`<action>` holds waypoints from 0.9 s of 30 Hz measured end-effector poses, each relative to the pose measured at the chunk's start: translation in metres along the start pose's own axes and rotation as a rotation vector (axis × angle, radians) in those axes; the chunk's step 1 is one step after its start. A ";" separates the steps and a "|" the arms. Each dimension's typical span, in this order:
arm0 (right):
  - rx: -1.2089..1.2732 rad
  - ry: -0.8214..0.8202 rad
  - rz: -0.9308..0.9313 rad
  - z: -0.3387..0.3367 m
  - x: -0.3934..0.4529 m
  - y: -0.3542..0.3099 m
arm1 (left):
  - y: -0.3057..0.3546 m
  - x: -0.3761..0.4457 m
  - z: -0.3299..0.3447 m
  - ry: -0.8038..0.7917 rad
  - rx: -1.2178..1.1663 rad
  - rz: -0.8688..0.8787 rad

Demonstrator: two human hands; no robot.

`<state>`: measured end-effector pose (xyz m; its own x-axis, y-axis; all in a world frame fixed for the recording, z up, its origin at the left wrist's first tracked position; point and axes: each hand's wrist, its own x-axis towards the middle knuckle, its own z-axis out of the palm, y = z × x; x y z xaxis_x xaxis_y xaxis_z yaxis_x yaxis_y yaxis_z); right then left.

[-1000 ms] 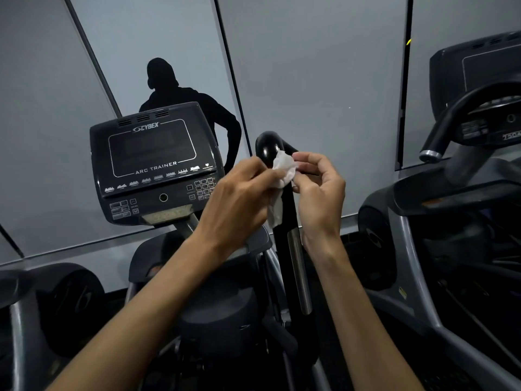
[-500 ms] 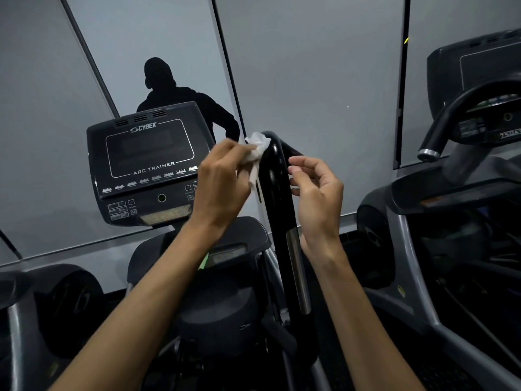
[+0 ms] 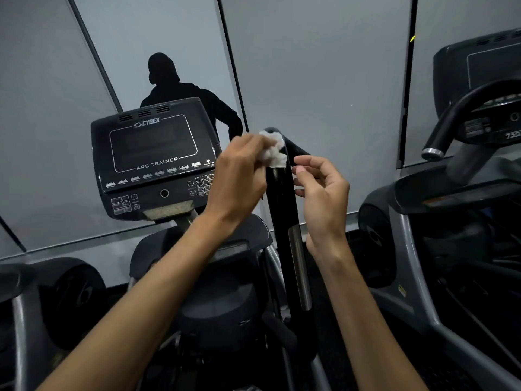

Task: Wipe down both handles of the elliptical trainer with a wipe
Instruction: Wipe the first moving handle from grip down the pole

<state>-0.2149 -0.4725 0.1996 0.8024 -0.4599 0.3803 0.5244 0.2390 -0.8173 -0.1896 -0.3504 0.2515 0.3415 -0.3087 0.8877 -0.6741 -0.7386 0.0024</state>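
Left hand [image 3: 239, 176] pinching wipe [image 3: 273, 149] against handle [image 3: 280, 198], right hand [image 3: 324, 198] grip loosely spread

Upright black padded handle [image 3: 279, 198] centre frame, long metal strip [image 3: 299, 266] on its lower front. Crumpled white wipe [image 3: 272, 152] against handle's upper left side, held by left hand [image 3: 236, 179]. Right hand [image 3: 321, 193] just right of handle, fingers beside it, contact unclear. Dark rectangular console marked ARC TRAINER [image 3: 153, 156] left of handle, behind left hand. Grey panelled wall [image 3: 324, 80] behind all. Second grey-framed machine [image 3: 451, 221] far right; its curved black bar [image 3: 451, 122] above. Round dark housing [image 3: 70, 300] low left.
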 end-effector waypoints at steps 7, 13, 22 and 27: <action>-0.020 0.022 -0.034 0.008 0.001 0.003 | -0.017 0.010 -0.002 0.066 -0.016 -0.032; -0.043 0.024 -0.126 0.014 0.008 0.001 | 0.009 -0.028 0.005 0.113 -0.027 0.033; -0.282 -0.025 -0.281 0.007 -0.003 0.000 | -0.007 -0.008 0.023 0.299 -0.261 -0.371; -0.376 -0.064 -0.362 0.003 -0.004 0.002 | 0.015 -0.046 0.025 0.295 -0.503 -0.603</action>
<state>-0.2164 -0.4679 0.1979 0.6104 -0.4000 0.6836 0.6427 -0.2543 -0.7227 -0.1994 -0.3623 0.1996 0.5988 0.2747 0.7523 -0.6665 -0.3498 0.6583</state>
